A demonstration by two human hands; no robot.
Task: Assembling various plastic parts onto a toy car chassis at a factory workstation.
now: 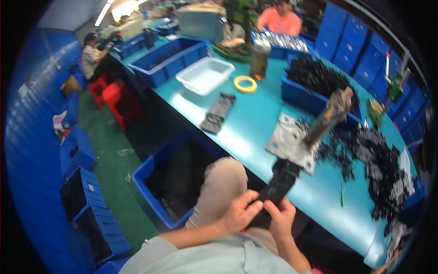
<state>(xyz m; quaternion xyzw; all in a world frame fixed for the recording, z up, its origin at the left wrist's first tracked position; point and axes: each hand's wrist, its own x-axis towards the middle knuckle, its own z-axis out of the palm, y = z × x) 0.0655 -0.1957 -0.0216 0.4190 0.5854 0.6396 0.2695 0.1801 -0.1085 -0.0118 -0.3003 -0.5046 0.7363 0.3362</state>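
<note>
My left hand (238, 212) and my right hand (281, 217) are both closed on the near end of a long, flat black plastic part (275, 188). Both thumbs press on its top face. The part's far end reaches over the table's near edge, next to a square metal plate (279, 137) with holes in its corners. From that plate a tilted metal post (318, 130) rises, with its top wrapped in brownish material. Whether the part touches the plate I cannot tell. A similar black part (218, 114) lies on the table, to the left of the plate.
On the teal table (255, 109) stand a white tray (205, 77), a yellow tape roll (245, 84), a jar (260, 59) and a blue bin (299, 93) of black pieces. Black parts (376, 169) pile at right, near a green pen-like tool (342, 196). A blue bin (157, 201) sits left of my knee.
</note>
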